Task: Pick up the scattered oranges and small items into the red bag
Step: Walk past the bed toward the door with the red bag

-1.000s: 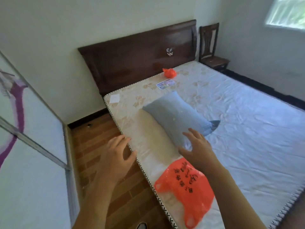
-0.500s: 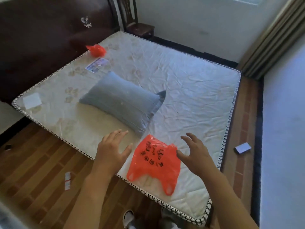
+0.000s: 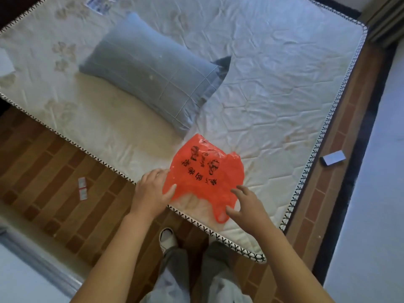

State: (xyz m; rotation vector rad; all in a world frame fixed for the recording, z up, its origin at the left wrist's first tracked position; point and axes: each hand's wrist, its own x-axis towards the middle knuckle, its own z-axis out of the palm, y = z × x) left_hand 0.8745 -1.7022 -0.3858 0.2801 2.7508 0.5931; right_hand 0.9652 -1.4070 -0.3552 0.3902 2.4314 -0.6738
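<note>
A flat red plastic bag (image 3: pixel 205 173) with black print lies on the white mattress (image 3: pixel 273 95), close to its near edge. My left hand (image 3: pixel 150 190) is at the bag's left edge, thumb on top and fingers at the rim, pinching the plastic. At the right handle loop my right hand (image 3: pixel 246 204) is spread, its fingertips just touching the bag. No oranges are in view.
A blue-grey pillow (image 3: pixel 153 68) lies behind the bag. A printed card (image 3: pixel 96 3) and a white paper (image 3: pixel 5 62) lie far back on the mattress. On the wooden floor are small white-and-red slips (image 3: pixel 82 189) at left and a small box (image 3: pixel 333 157) at right. My shoe (image 3: pixel 167 237) is below.
My view has tilted down and moved closer to the bag. Both hands have come down to it, the left one taking its left edge and the right one reaching its handle side.
</note>
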